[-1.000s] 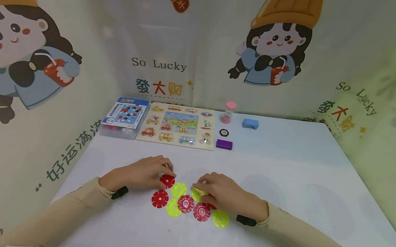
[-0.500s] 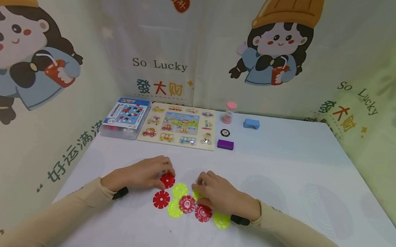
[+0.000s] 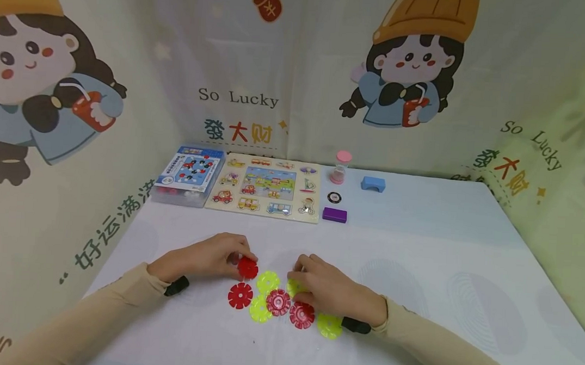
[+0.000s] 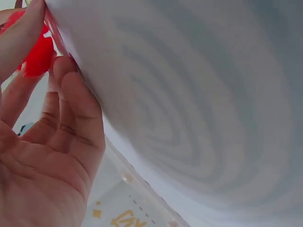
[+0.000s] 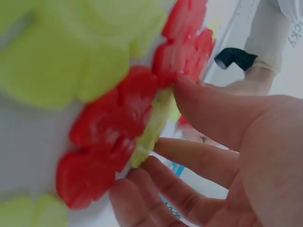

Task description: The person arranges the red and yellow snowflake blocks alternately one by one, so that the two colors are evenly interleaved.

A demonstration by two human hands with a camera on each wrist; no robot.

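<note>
Several red and yellow notched plastic snowflake discs lie close together on the table. My left hand (image 3: 211,255) pinches a red snowflake disc (image 3: 248,269) between thumb and fingers; the left wrist view shows this red disc (image 4: 40,56) blurred in the grasp. Just below it lies another red disc (image 3: 240,295), with a yellow disc (image 3: 268,282) to the right. My right hand (image 3: 334,290) bends loosely over a partly hidden yellow disc (image 3: 294,286). In the right wrist view its thumb touches a red disc (image 5: 182,52), and its fingers rest near a yellow disc's edge (image 5: 147,142).
Behind the hands lie a wooden picture puzzle (image 3: 228,204) and a clear-sided boxed set (image 3: 187,175). To their right stand a pink sand timer (image 3: 341,167), a black-and-white chip (image 3: 334,197), a purple block (image 3: 334,215) and a blue arch block (image 3: 373,184). Printed cloth walls enclose the table.
The left fingers have closed on the red disc, which has shifted slightly. My right hand has moved a little left, and its fingers have drawn in over the discs.
</note>
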